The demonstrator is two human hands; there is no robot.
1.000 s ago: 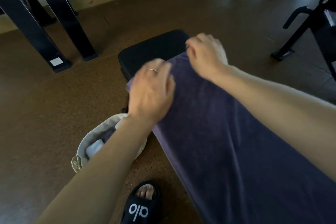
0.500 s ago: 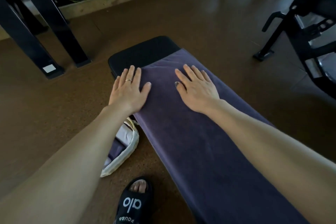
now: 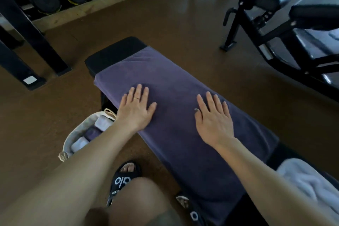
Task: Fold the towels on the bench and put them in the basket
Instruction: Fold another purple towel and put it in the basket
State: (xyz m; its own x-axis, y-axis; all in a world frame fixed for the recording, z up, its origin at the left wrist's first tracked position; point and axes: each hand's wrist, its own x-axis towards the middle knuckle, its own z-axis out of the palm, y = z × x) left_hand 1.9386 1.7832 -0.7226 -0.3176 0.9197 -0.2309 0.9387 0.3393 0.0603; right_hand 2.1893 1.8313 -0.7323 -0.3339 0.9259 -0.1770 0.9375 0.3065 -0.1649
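While a purple towel (image 3: 183,115) is spread lengthwise along a black gym bench (image 3: 117,53), it is pressed flat by both hands. The left hand (image 3: 136,110), a ring worn on one finger, is laid palm down near the towel's left edge, its fingers straight and spread, nothing gripped. The right hand (image 3: 214,121) is laid likewise toward the towel's right side, fingers extended. A pale basket (image 3: 77,134) holding folded towels is seen on the brown floor just left of the bench. A white towel (image 3: 311,183) is bunched on the bench's near end.
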